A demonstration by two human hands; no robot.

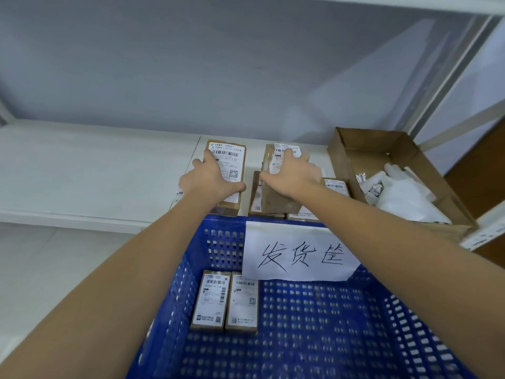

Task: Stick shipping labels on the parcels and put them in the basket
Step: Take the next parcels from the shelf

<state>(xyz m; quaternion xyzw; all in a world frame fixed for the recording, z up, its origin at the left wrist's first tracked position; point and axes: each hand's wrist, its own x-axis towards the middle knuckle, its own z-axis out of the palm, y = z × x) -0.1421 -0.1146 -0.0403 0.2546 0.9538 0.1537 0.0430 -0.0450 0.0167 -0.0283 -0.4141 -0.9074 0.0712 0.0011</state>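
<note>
On the white shelf lies a brown parcel [232, 162] with a white shipping label on top. My left hand [210, 179] grips it, thumb at its near right edge, fingers over the label. To its right, a second labelled brown parcel [273, 198] is tilted up above other parcels; my right hand [292, 173] holds it from above, fingers spread over its label. More labelled parcels [336, 186] lie beneath and beside it. Below the shelf stands a blue perforated basket [328, 324] with two labelled parcels [226, 302] lying side by side at its left.
A paper sign [297, 253] with handwritten characters hangs on the basket's far wall. An open cardboard box [363, 149] with crumpled white backing paper [396, 192] sits at the shelf's right. A white shelf board [82, 165] stretches left. Metal shelf posts rise at right.
</note>
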